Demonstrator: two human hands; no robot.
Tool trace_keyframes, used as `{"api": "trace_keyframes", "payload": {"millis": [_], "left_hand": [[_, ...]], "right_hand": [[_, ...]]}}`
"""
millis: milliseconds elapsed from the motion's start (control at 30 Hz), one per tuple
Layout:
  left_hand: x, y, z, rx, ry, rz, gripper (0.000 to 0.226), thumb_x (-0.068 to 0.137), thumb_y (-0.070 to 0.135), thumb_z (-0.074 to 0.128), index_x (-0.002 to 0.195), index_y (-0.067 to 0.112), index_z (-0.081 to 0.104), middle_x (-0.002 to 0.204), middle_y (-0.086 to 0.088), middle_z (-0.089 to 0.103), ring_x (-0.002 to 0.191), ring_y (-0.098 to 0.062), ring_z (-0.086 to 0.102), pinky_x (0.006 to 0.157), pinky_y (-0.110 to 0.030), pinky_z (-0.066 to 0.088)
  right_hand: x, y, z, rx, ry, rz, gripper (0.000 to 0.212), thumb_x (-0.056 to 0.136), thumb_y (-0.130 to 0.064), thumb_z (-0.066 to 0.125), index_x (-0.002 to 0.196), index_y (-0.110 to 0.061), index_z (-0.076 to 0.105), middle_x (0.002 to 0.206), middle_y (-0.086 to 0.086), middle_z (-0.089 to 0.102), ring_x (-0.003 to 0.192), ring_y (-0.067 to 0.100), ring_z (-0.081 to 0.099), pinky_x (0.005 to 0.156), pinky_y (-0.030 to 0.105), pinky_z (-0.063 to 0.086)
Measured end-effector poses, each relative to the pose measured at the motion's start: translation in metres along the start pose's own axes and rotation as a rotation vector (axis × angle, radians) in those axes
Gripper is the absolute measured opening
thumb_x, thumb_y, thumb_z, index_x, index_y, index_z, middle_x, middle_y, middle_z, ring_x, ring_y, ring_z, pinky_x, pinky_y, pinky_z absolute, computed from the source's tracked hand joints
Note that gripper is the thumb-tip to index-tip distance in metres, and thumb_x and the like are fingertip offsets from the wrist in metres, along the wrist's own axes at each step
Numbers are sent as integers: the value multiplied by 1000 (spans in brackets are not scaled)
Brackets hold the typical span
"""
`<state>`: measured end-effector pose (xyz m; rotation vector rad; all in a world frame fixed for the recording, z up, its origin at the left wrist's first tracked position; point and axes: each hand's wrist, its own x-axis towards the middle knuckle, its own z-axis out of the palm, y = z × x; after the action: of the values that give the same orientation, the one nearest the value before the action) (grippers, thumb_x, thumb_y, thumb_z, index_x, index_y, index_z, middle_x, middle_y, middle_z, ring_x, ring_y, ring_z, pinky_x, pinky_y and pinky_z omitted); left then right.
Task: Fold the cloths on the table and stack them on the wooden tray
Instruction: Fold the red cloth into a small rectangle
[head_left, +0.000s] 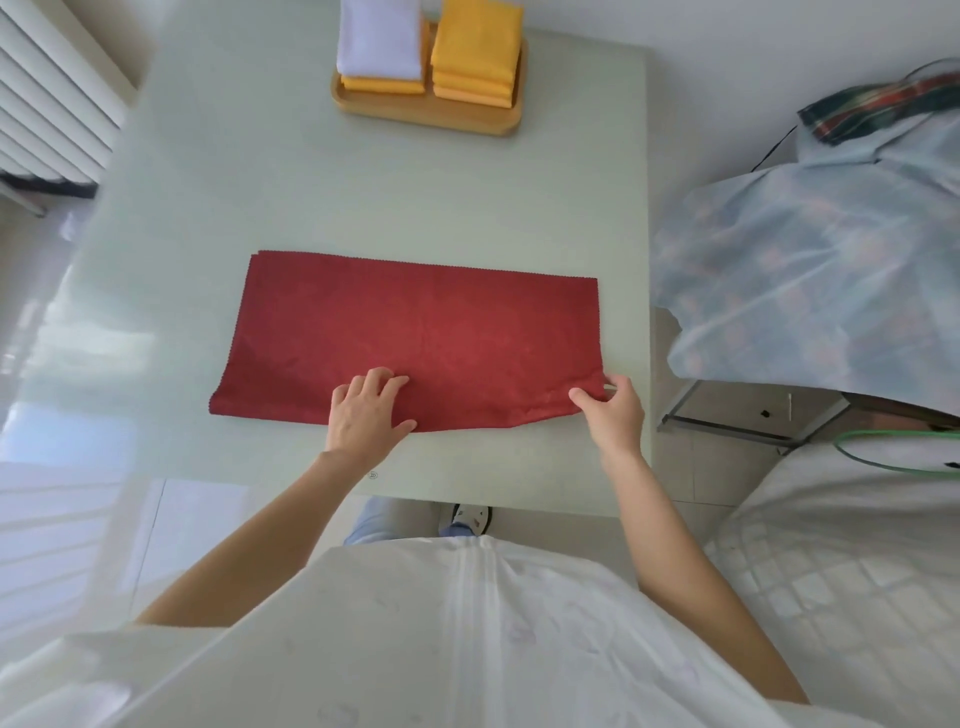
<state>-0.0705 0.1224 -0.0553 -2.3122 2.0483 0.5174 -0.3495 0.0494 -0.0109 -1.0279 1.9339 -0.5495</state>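
A red cloth (426, 332) lies on the pale table (363, 197) as a long rectangle, folded once. My left hand (366, 413) rests flat on its near edge, fingers spread. My right hand (613, 410) pinches the cloth's near right corner, which is lifted a little off the table. At the far edge stands the wooden tray (431, 111). It holds a folded white cloth (379, 41) on a yellow one at the left and a stack of folded yellow cloths (475, 52) at the right.
A white radiator (47, 93) runs along the left wall. To the right of the table stands furniture under a translucent plastic cover (810, 270), with a bed (852, 551) nearer to me. The table's right edge is close to my right hand.
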Motion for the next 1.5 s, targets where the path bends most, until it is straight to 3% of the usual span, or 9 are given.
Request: {"api": "trace_keyframes", "payload": {"millis": [133, 333, 500, 600, 833, 900, 1033, 1167, 1500], "left_hand": [[5, -10, -15, -283, -85, -67, 51, 82, 37, 64, 130, 26, 48, 129, 5, 50, 113, -14, 51, 100, -36, 36], [3, -49, -81, -1203, 1, -397, 34, 94, 39, 47, 124, 23, 52, 108, 6, 66, 95, -11, 66, 90, -31, 48], [3, -98, -110, -1593, -96, -569, 49, 92, 56, 37, 121, 20, 54, 107, -3, 68, 95, -21, 68, 81, -34, 52], [7, -125, -104, -1541, -95, -672, 47, 90, 55, 44, 114, 18, 60, 102, -3, 66, 93, -20, 67, 76, -31, 53], [12, -164, -64, -1113, -73, -717, 21, 81, 22, 70, 100, 13, 68, 99, -5, 70, 74, -13, 65, 74, -30, 56], [11, -164, -64, -1036, -45, -646, 19, 78, 22, 72, 96, 19, 69, 91, 1, 71, 75, -15, 67, 79, -33, 56], [-4, -161, -77, -933, 255, -330, 13, 80, 16, 71, 92, 21, 67, 81, 12, 68, 75, -1, 63, 71, -11, 48], [-20, -183, -62, -839, 364, -358, 11, 83, 8, 64, 90, 17, 67, 87, 7, 69, 73, -8, 63, 64, -4, 43], [-20, -200, -47, -828, 230, -492, 9, 79, 9, 65, 88, 11, 63, 85, 4, 65, 79, -13, 60, 77, -24, 43]], "right_hand": [[-11, -50, 14, 267, -36, -131, 38, 77, -7, 68, 109, -21, 54, 94, -3, 61, 85, 14, 62, 84, 36, 54], [-60, -132, 90, 149, -157, -485, 44, 79, -3, 65, 117, -19, 50, 83, -7, 61, 71, 7, 60, 71, 11, 47], [-110, -149, 172, 1, -416, -663, 47, 80, -5, 67, 121, -17, 49, 89, -3, 63, 77, 10, 62, 74, 19, 50], [-122, -144, 204, -76, -523, -715, 46, 82, -13, 67, 123, -17, 47, 99, 0, 65, 89, 10, 62, 81, 22, 51], [-92, -92, 189, -440, -270, -654, 42, 83, -17, 66, 122, -13, 52, 121, 4, 56, 115, 20, 48, 98, 28, 36], [-84, -75, 183, -604, -215, -589, 48, 83, -21, 66, 126, -12, 48, 133, 8, 47, 125, 26, 40, 102, 33, 34], [-82, -59, 183, -707, -202, -519, 61, 84, -28, 66, 137, -13, 39, 149, 12, 26, 137, 27, 25, 109, 40, 28], [-87, -55, 193, -752, -265, -622, 67, 86, -28, 64, 142, -14, 32, 154, 10, 17, 141, 24, 19, 113, 36, 21], [-84, -49, 200, -846, -414, -679, 80, 86, -37, 61, 149, -22, 12, 157, 9, -9, 144, 23, 2, 116, 47, 12]]}}
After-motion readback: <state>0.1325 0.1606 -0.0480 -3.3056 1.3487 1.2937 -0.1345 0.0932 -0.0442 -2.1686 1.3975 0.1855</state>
